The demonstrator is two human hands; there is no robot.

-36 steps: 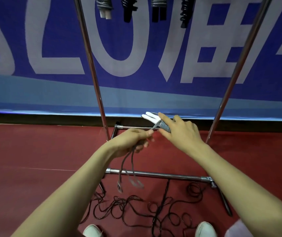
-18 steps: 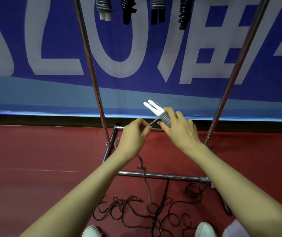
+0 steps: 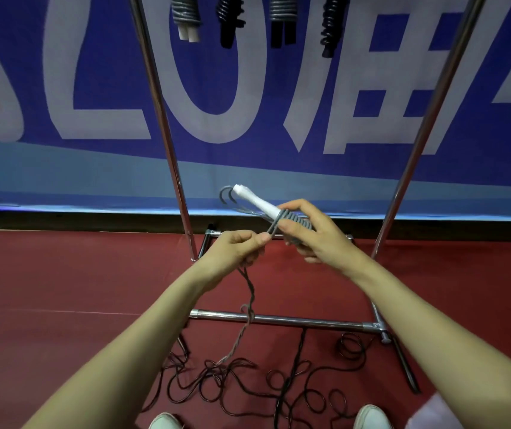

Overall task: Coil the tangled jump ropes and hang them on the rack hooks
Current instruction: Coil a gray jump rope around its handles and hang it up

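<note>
My right hand grips the white handles of a grey jump rope, with grey cord wound in tight turns around them. My left hand pinches the same cord just left of the wraps. From it a twisted double strand hangs down to the floor. A small grey loop sticks out past the handle tips. Four coiled ropes hang from the top of the metal rack, at the frame's upper edge. A tangle of dark ropes lies on the red floor by my feet.
The rack's two chrome uprights slant up on either side of my hands, and its lower crossbar runs under them. A blue banner with white letters covers the wall behind. My white shoes show at the bottom edge.
Both hands have risen slightly. The handles now tilt further up-left, more cord is wound on them, and the hanging strand has twisted into a straight double line.
</note>
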